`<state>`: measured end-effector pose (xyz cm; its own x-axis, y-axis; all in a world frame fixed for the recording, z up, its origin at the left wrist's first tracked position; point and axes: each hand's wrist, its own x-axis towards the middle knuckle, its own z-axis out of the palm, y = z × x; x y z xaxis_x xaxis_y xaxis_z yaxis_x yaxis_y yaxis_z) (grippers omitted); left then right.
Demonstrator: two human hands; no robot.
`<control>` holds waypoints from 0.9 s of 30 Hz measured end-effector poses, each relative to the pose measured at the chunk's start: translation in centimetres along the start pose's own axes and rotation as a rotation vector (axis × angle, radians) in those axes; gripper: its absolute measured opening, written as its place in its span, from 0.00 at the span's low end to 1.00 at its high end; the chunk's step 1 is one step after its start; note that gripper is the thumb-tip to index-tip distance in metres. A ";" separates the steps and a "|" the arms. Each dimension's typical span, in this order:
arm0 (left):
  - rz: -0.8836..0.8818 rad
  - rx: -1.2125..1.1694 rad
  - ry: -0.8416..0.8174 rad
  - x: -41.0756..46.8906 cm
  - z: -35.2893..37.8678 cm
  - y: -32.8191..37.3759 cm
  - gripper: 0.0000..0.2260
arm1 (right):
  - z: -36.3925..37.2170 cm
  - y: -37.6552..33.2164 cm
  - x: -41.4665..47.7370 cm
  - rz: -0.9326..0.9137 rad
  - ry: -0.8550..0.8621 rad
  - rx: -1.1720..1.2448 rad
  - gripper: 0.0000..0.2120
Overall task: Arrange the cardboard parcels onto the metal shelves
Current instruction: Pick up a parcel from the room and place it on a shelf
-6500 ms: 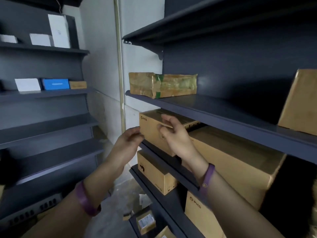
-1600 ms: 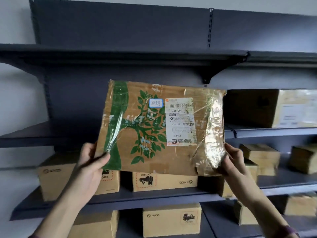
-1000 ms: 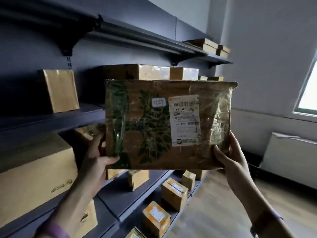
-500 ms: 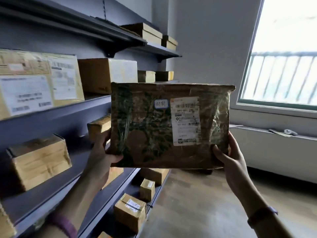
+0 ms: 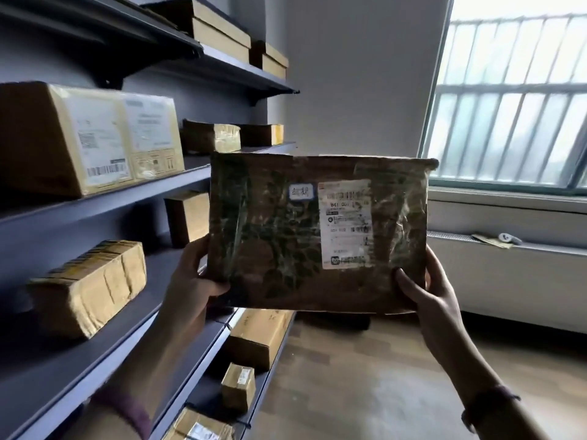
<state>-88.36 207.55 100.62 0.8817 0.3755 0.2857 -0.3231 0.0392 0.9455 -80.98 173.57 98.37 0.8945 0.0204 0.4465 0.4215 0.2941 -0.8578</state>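
I hold a flat cardboard parcel (image 5: 286, 236) upright in front of me, wrapped in clear tape, with a green tree print and a white shipping label. My left hand (image 5: 190, 281) grips its lower left corner and my right hand (image 5: 425, 290) grips its lower right corner. The dark metal shelves (image 5: 104, 198) run along my left side, next to the parcel. Several cardboard parcels stand on them, among them a big labelled box (image 5: 82, 138) and a taped brown box (image 5: 92, 287) one level below.
More boxes sit on the top shelf (image 5: 219, 33) and on the low shelves (image 5: 257, 338). A barred window (image 5: 514, 96) and a white radiator cover (image 5: 508, 277) fill the right side. Wooden floor (image 5: 365, 382) lies ahead.
I took the tree-print parcel off the shelf with both hands and turned to the right with it. The view has swung along the shelves toward the window.
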 end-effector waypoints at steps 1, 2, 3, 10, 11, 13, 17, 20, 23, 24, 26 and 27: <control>0.000 -0.007 -0.011 1.9 0.6 -1.0 0.37 | -0.3 0.9 1.3 0.000 0.018 -0.002 0.31; 0.004 -0.026 -0.022 4.0 1.2 -2.1 0.38 | -0.5 1.8 2.8 -0.002 0.036 -0.007 0.31; 0.007 -0.046 -0.032 6.1 1.9 -3.1 0.38 | -0.8 2.7 4.3 -0.004 0.053 -0.016 0.31; -0.015 -0.124 -0.150 21.3 6.8 -8.1 0.38 | -1.3 7.8 16.5 -0.026 0.118 -0.122 0.29; -0.020 -0.129 -0.172 23.1 7.7 -8.6 0.38 | -1.5 8.3 18.1 -0.031 0.129 -0.132 0.28; -0.045 -0.144 -0.206 26.2 9.4 -9.4 0.37 | -2.2 9.4 20.9 -0.031 0.157 -0.138 0.28; -0.096 -0.136 -0.225 32.3 12.8 -11.5 0.36 | -4.2 12.3 26.2 -0.027 0.216 -0.142 0.29; -0.115 -0.102 -0.236 37.0 15.1 -13.9 0.35 | -5.9 14.9 30.2 -0.017 0.223 -0.145 0.28; -0.127 -0.092 -0.252 41.7 17.9 -17.1 0.35 | -8.0 18.0 34.6 0.002 0.228 -0.153 0.28; -0.131 -0.094 -0.251 43.4 19.1 -18.3 0.34 | -8.9 19.1 36.2 0.005 0.231 -0.150 0.28; -0.127 -0.094 -0.246 46.8 21.7 -20.3 0.33 | -10.6 21.4 40.0 0.008 0.242 -0.144 0.28; -0.123 -0.087 -0.241 48.6 23.0 -21.4 0.32 | -11.6 22.6 42.0 0.010 0.247 -0.140 0.28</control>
<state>-30.68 203.64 97.91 0.9690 0.1324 0.2086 -0.2280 0.1539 0.9614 -32.13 169.97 94.77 0.9008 -0.2158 0.3770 0.4134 0.1597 -0.8964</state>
